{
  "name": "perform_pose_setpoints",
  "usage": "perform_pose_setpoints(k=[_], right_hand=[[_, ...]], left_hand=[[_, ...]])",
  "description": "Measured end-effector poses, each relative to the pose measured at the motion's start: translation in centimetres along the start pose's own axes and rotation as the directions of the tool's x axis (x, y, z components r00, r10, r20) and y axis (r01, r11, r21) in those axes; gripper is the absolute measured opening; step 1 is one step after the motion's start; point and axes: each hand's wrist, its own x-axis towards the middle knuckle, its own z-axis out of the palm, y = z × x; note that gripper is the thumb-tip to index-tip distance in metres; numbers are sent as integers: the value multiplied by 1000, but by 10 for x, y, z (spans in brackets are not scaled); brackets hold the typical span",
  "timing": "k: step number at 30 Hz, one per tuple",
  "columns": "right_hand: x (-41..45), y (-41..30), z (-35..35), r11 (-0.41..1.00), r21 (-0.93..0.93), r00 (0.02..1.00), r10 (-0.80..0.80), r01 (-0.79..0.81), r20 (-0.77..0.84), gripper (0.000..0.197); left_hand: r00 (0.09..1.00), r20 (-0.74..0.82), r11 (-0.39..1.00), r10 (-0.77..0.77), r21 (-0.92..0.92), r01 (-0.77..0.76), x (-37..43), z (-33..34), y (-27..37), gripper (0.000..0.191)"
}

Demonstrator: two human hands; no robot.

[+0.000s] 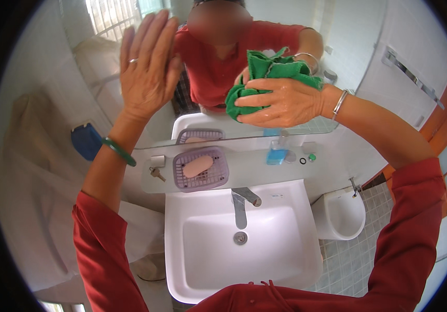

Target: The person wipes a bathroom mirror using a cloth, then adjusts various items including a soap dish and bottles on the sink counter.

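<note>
My right hand [285,102] grips a bunched green cloth [282,68] at the wall mirror [161,124], with its fingers spread over the folds. Whether the cloth touches the glass at every fold cannot be seen. A silver bangle circles that wrist. My left hand [147,70] is raised in front of the mirror's left part, flat and holding nothing, its fingers extended. It wears a ring, and a green bangle [119,151] sits on the forearm. In the mirror, a person in a red top and part of the cloth-holding arm are reflected.
Below the mirror, a glass shelf [246,171] bears a purple soap dish [201,185] with pink soap [198,166], keys [157,174] and a blue bottle [276,156]. Under it are a white washbasin [243,265] and chrome faucet [240,210]. A urinal [344,214] stands right; pale sheeting [32,195] hangs left.
</note>
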Motion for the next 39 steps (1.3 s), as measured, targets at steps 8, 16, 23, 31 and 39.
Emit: perform_pose_setpoints(k=[8, 16, 23, 31, 39], right_hand=[[72, -3, 46, 943, 273, 972, -220, 189, 88, 16], [178, 10, 89, 979, 121, 985, -171, 166, 34, 16], [241, 15, 101, 944, 323, 994, 92, -71, -51, 29], [309, 5, 103, 957, -15, 956, 291, -291, 23, 44], [334, -103, 17, 376, 842, 816, 566, -386, 121, 53]], left_hand=[[997, -55, 996, -49, -71, 45, -2, -12, -7, 43], [930, -48, 789, -363, -548, 280, -14, -76, -11, 32], [821, 199, 475, -535, -733, 487, -121, -202, 73, 39], [162, 857, -31, -489, -203, 979, -261, -325, 217, 32], [-188, 926, -77, -327, 173, 982, -305, -394, 264, 28]])
